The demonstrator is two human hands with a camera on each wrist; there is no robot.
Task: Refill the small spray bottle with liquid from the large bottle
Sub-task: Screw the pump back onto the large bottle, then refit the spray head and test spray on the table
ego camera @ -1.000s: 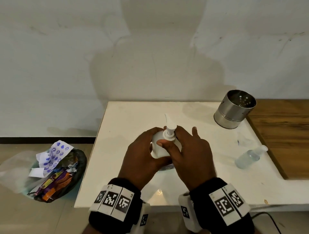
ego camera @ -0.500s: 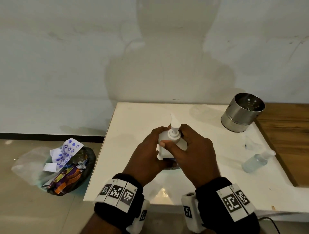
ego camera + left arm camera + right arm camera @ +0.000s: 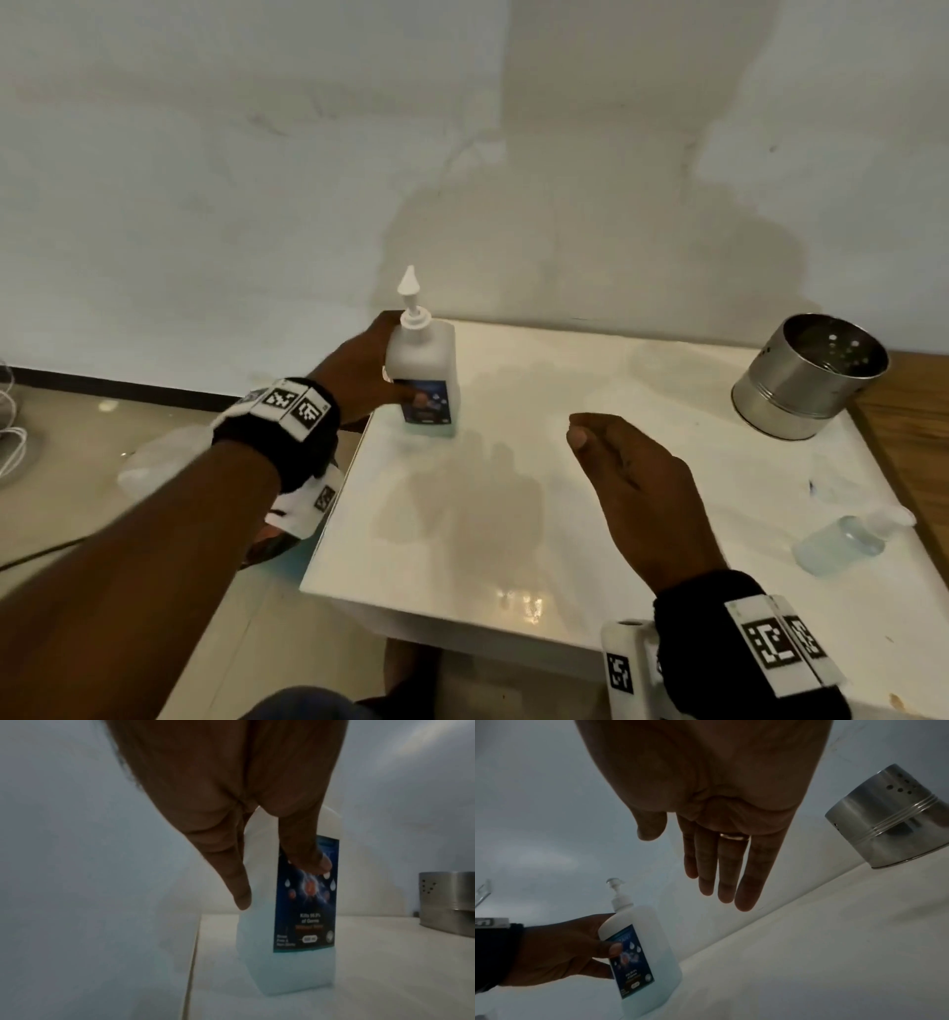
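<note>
large bottle (image 3: 424, 383) stands at the bench (image 3: 539, 514) edge in our left grip (image 3: 367, 377); a nudge could topple it. right grip (image 3: 639, 493) hangs empty, fingers straight.

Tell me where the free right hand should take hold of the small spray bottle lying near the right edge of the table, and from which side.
Likely best around its clear body, from above. The small spray bottle lies on its side on the white table, cap pointing right toward the wooden surface, so the rounded body faces up. The right hand is open and nearest; the left hand holds the large bottle.
</note>
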